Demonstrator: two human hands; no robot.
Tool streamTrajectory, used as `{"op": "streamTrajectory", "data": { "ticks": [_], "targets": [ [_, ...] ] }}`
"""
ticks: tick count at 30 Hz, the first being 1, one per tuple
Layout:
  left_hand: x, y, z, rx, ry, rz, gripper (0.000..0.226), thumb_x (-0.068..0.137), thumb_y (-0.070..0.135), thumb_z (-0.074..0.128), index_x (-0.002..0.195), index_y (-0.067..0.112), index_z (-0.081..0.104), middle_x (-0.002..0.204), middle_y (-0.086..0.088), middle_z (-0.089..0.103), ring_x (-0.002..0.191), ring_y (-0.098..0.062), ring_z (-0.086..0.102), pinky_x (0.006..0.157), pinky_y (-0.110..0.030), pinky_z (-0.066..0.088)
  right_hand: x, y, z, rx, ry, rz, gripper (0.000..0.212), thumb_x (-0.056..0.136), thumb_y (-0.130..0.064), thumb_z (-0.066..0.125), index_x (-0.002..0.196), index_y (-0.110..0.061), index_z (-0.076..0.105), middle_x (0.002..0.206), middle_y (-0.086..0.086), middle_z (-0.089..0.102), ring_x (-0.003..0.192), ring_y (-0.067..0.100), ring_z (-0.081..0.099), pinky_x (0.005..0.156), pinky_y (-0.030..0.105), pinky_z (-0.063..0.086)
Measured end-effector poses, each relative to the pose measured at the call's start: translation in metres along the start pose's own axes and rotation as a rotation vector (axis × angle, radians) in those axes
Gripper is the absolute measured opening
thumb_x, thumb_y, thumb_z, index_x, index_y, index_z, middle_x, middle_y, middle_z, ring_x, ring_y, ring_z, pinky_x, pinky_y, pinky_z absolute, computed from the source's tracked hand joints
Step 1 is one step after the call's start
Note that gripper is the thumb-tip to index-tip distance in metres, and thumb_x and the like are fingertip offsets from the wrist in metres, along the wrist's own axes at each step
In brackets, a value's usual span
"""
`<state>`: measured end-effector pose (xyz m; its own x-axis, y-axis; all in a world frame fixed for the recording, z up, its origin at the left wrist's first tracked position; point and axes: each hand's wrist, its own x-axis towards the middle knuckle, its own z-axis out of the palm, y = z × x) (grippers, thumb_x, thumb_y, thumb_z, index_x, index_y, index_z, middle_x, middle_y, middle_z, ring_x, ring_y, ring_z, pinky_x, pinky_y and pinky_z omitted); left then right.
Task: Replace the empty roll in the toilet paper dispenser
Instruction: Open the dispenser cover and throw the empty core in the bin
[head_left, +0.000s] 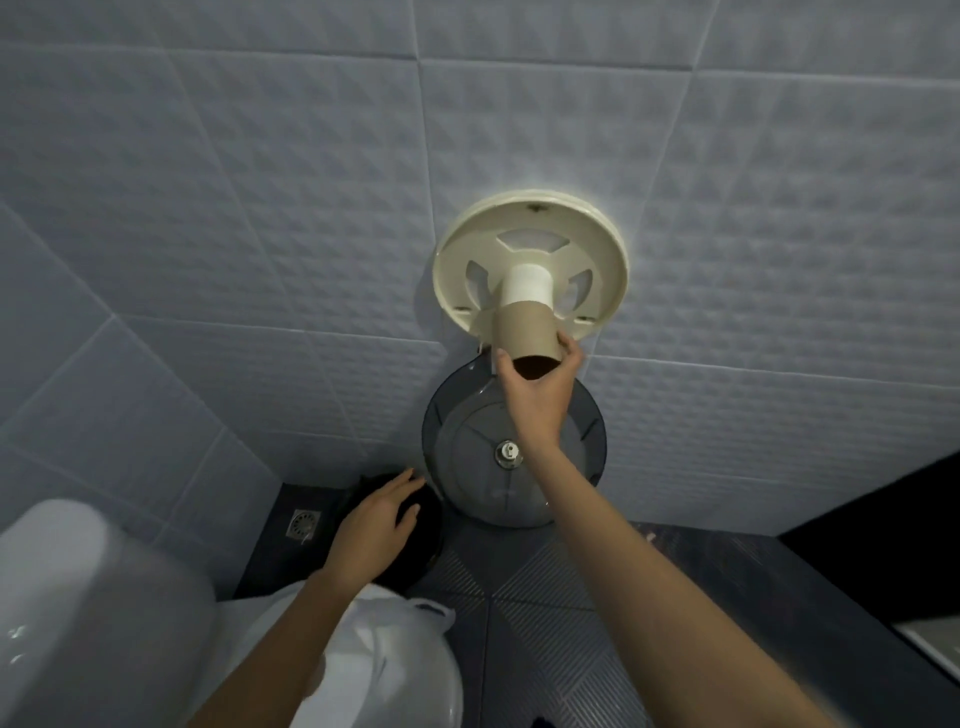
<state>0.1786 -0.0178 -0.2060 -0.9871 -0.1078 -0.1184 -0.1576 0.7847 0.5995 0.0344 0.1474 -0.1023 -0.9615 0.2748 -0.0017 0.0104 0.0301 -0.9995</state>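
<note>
Dispenser backplate (530, 218), cream, round, is sitting on the textured tile wall (260, 208) with its cover open. The smoky grey cover (467, 452) is hanging straight below the backplate, inner face toward the camera, metal lock (508, 453) at its centre.

Empty cardboard core (524, 335) is sitting on the outer end of the white spindle (527, 283), partway off: a band of bare spindle is showing between core and backplate. The core's open end is facing the camera.

Right hand (537, 395) is reaching up across the cover and gripping the core at its open end, thumb (503, 366) on the left side, fingers (571, 353) wrapping the right side. Closed on the core.

Left hand (374, 525) is hanging low, well apart from the right, fingers spread and relaxed, holding nothing. It is hovering over a black round bin (421, 525) on the floor; can't tell if it is touching it.

White plastic bag (384, 639) is lying under the left forearm, on a white toilet (447, 691). White cistern (93, 597) is filling the lower left corner. Floor drain (303, 524) is sitting in the dark floor (545, 597) by the wall, left of the bin.
</note>
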Motion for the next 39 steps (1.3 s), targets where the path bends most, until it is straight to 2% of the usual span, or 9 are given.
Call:
{"op": "streamTrajectory", "data": {
  "ticks": [4,10,13,17,23,27,33,35,39],
  "targets": [
    [-0.032,-0.022,-0.021,0.006,0.117,-0.048,0.03,0.095,0.017,0.053,0.123,0.016,0.064,0.127,-0.003,0.063,0.112,-0.019,0.061,0.089,-0.021,0.042,-0.031,0.005,-0.005,0.162,0.003,0.117,0.063,0.075,-0.027,0.075,0.125,-0.029,0.036,0.129,0.007,0.047,0.111,0.025,0.056,0.079,0.038,0.059],
    [-0.083,-0.097,-0.038,0.003,0.241,-0.333,0.027,0.095,0.02,0.049,0.116,0.02,0.065,0.107,-0.01,0.071,0.093,-0.03,0.066,0.076,-0.037,0.052,-0.11,0.033,0.025,0.341,-0.137,0.351,0.048,0.086,-0.016,0.064,0.129,-0.02,0.042,0.112,-0.002,0.051,0.098,0.018,0.056,0.072,0.038,0.056],
    [-0.094,-0.137,-0.033,0.005,0.259,-0.46,0.031,0.097,0.021,0.046,0.123,0.016,0.061,0.111,-0.015,0.07,0.101,-0.035,0.064,0.079,-0.038,0.05,-0.148,0.065,0.048,0.327,-0.306,0.438,0.051,0.084,-0.016,0.066,0.129,-0.019,0.043,0.112,-0.003,0.05,0.095,0.014,0.056,0.07,0.036,0.058],
    [-0.095,-0.184,-0.008,-0.071,0.22,-0.562,0.037,0.099,0.023,0.043,0.131,0.01,0.055,0.127,-0.015,0.062,0.113,-0.034,0.059,0.09,-0.039,0.048,-0.172,0.129,0.076,0.207,-0.452,0.587,0.059,0.078,-0.023,0.074,0.127,-0.024,0.042,0.124,0.007,0.045,0.104,0.029,0.056,0.071,0.039,0.059],
    [-0.087,-0.243,0.066,0.048,0.139,-0.597,0.038,0.099,0.026,0.043,0.133,0.015,0.055,0.148,-0.014,0.043,0.13,-0.032,0.046,0.103,-0.043,0.041,-0.163,0.253,0.109,-0.066,-0.356,0.683,0.066,0.081,-0.019,0.071,0.137,-0.018,0.035,0.135,0.012,0.045,0.118,0.031,0.052,0.091,0.051,0.053],
    [-0.092,-0.267,0.121,0.168,0.106,-0.577,0.04,0.099,0.035,0.039,0.136,0.027,0.051,0.155,-0.012,0.031,0.141,-0.03,0.031,0.113,-0.046,0.029,-0.146,0.337,0.12,-0.249,-0.366,0.681,0.066,0.08,-0.007,0.071,0.136,-0.001,0.037,0.138,0.017,0.046,0.117,0.028,0.051,0.095,0.034,0.046],
    [-0.097,-0.285,0.168,0.377,0.32,-0.459,0.044,0.1,0.038,0.035,0.142,0.03,0.043,0.154,-0.009,0.034,0.144,-0.029,0.028,0.112,-0.052,0.028,-0.123,0.425,0.135,-0.422,-0.367,0.839,0.079,0.086,-0.039,0.064,0.145,-0.001,0.028,0.148,0.016,0.037,0.132,0.034,0.043,0.109,0.044,0.038],
    [-0.094,-0.287,0.174,0.419,0.39,-0.47,0.044,0.1,0.038,0.038,0.143,0.031,0.041,0.154,-0.008,0.033,0.144,-0.028,0.027,0.112,-0.051,0.028,-0.123,0.449,0.142,-0.427,-0.316,0.893,0.087,0.085,-0.042,0.065,0.147,0.002,0.023,0.15,0.017,0.035,0.133,0.034,0.041,0.109,0.04,0.037],
    [-0.093,-0.291,0.185,0.499,0.47,-0.438,0.044,0.099,0.035,0.041,0.143,0.03,0.041,0.153,-0.009,0.034,0.143,-0.029,0.029,0.113,-0.05,0.027,-0.127,0.487,0.156,-0.371,-0.329,0.918,0.075,0.086,-0.042,0.064,0.143,-0.002,0.035,0.144,0.018,0.043,0.13,0.034,0.045,0.107,0.039,0.039]
  ]
}}
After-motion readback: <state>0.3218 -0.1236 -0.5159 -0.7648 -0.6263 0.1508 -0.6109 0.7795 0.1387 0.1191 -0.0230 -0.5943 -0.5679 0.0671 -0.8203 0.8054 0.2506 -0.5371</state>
